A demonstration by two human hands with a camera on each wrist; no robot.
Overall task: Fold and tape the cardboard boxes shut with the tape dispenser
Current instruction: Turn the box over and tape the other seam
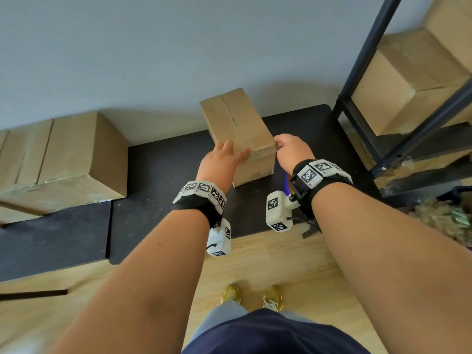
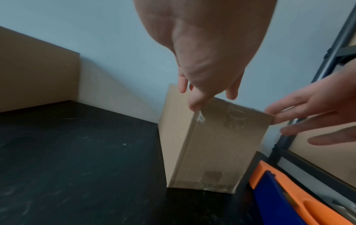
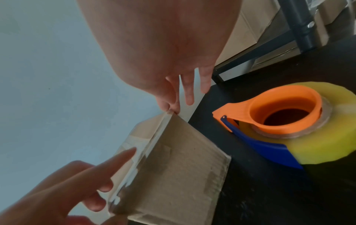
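A small cardboard box point(image 1: 237, 131) stands with its flaps down on the black table point(image 1: 166, 175). Clear tape point(image 3: 134, 159) runs along its near top edge. My left hand point(image 1: 227, 154) lies flat on the box top at the near left corner, fingers straight. My right hand point(image 1: 286, 146) touches the near right corner with thumb and fingertips point(image 2: 269, 113), the other fingers straight. Nothing is held in either hand. The orange and blue tape dispenser point(image 3: 289, 121), with its yellowish roll, lies on the table right of the box, mostly hidden under my right wrist in the head view.
A larger closed cardboard box point(image 1: 63, 154) sits at the table's left, against the wall. A black metal rack point(image 1: 357, 103) with more boxes point(image 1: 408, 80) stands close on the right. The table's near edge meets wooden floor point(image 1: 255, 264).
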